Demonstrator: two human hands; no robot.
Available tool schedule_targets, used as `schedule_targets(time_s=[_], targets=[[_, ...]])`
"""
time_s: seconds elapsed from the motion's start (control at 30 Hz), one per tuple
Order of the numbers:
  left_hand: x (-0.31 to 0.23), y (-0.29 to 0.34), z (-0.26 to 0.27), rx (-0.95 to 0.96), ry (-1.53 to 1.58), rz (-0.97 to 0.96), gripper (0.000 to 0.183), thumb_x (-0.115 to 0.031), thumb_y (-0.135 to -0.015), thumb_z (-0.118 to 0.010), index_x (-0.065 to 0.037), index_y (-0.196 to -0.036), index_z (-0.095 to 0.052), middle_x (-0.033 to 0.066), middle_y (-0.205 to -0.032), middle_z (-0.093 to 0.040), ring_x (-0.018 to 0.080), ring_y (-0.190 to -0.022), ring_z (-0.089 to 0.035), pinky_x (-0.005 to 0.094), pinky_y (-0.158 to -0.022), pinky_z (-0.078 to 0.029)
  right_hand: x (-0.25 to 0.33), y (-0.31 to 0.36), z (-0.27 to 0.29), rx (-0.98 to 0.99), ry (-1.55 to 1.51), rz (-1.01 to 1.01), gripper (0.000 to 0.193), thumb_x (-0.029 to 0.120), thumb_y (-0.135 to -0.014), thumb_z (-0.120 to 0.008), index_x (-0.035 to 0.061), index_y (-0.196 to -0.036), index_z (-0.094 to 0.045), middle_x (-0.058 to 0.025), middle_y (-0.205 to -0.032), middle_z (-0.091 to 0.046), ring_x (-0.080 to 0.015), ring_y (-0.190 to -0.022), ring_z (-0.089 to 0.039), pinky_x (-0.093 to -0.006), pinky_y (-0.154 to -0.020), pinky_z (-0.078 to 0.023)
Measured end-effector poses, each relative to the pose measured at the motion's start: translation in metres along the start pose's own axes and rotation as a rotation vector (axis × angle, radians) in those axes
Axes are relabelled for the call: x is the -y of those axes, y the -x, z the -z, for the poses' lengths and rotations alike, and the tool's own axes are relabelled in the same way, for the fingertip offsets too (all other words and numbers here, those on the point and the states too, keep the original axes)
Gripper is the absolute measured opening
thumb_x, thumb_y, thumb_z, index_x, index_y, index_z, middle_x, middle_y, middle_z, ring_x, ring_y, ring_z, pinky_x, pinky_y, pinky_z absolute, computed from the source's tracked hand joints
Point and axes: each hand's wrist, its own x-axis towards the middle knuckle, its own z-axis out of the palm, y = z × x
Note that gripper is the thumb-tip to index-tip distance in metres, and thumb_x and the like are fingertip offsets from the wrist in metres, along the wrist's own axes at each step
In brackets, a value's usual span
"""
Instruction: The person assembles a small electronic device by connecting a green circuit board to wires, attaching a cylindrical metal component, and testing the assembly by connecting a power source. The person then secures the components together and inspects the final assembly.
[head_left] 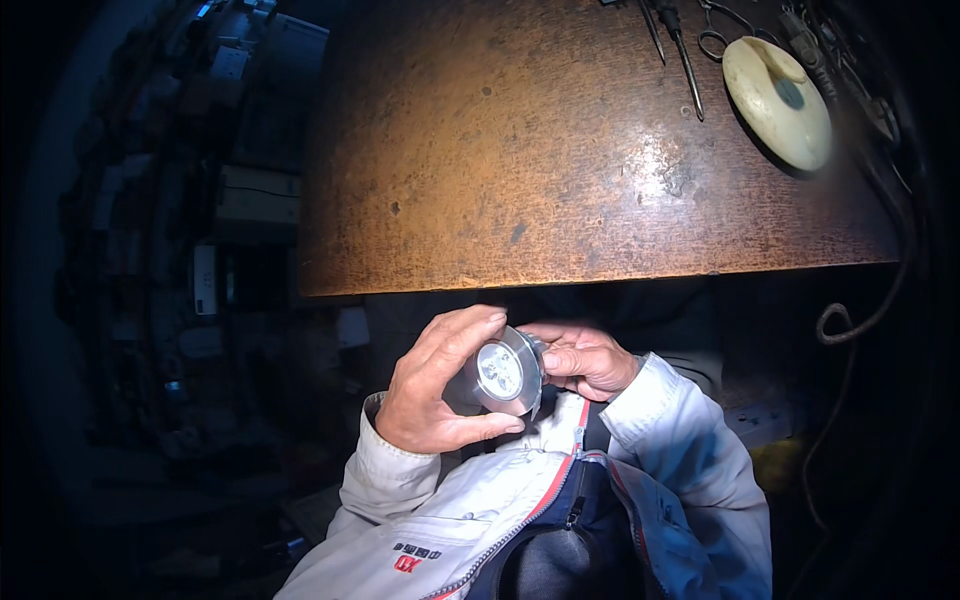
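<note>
A round silver LED spotlight (pixel 521 352) with a few small lenses in its face is held between my hands, just below the near edge of the table. Its lens side is turned toward the lower left. My left hand (pixel 437 385) curves around the metal rim, thumb at the bottom and fingers at the top. From behind, my right hand (pixel 590 362) pinches the lamp's back part with thumb and fingers. The lamp's rear is mostly hidden by the rim and my right fingers.
Above my hands is a worn brown wooden table (pixel 480 170). On its far right lie a screwdriver (pixel 683 62), scissors (pixel 714 40) and a cream oval object (pixel 777 103). A cable (pixel 868 325) hangs at the right. Boxes (pixel 258 205) stand in the dark on the left.
</note>
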Motion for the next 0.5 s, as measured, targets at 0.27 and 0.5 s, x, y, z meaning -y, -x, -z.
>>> schedule_targets(time_s=[0.27, 0.5], targets=[[-0.003, -0.006, -0.005, -0.054, -0.159, -0.071, 0.102, -0.027, -0.059, -0.104, 0.008, -0.143, -0.060, 0.0276, -0.126, -0.069, 0.0418, -0.115, -0.071, 0.0469, -0.101, -0.057, -0.007, 0.001, 0.006, -0.054, -0.039, -0.010, 0.063, 0.017, -0.107, -0.069, -0.0026, -0.160, -0.043, -0.0168, -0.138, -0.069, -0.0260, -0.120, -0.071, -0.0411, -0.100, -0.061], [-0.006, -0.004, -0.015, -0.147, -0.212, 0.068, 0.103, -0.031, -0.054, -0.106, 0.009, -0.138, -0.062, 0.0241, -0.118, -0.072, 0.0341, -0.103, -0.075, 0.0404, -0.090, -0.061, 0.002, -0.005, -0.011, -0.039, 0.043, 0.074, 0.071, 0.014, -0.100, -0.076, -0.0038, -0.160, -0.043, -0.0175, -0.150, -0.061, -0.0267, -0.136, -0.061, -0.0421, -0.117, -0.049]])
